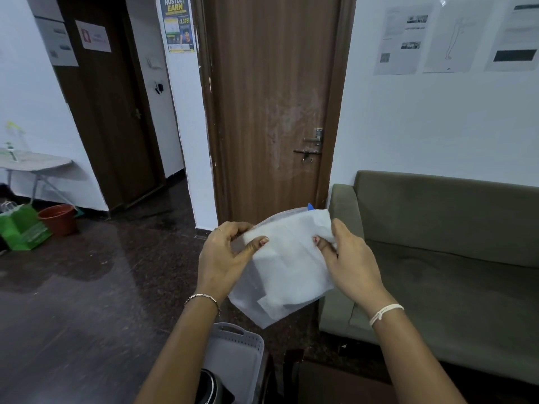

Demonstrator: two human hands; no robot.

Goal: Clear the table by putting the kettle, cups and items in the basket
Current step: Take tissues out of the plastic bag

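Observation:
I hold a clear zip bag (287,275) with white tissue or cloth inside, up at chest height in front of a brown door. My left hand (226,255) pinches its upper left edge and my right hand (347,258) grips its upper right corner, where a blue slider tab shows. Below my left forearm stands a grey plastic basket (243,339) with a perforated rim. A dark, rounded object, possibly the kettle (211,386), sits inside it, mostly hidden by my arm. No cups are in sight.
An olive sofa (437,243) fills the right side. A dark wooden table edge (291,371) lies right of the basket. At far left stand a green bag (22,227), a terracotta pot (59,218) and an ironing board (35,163). The floor is dark stone.

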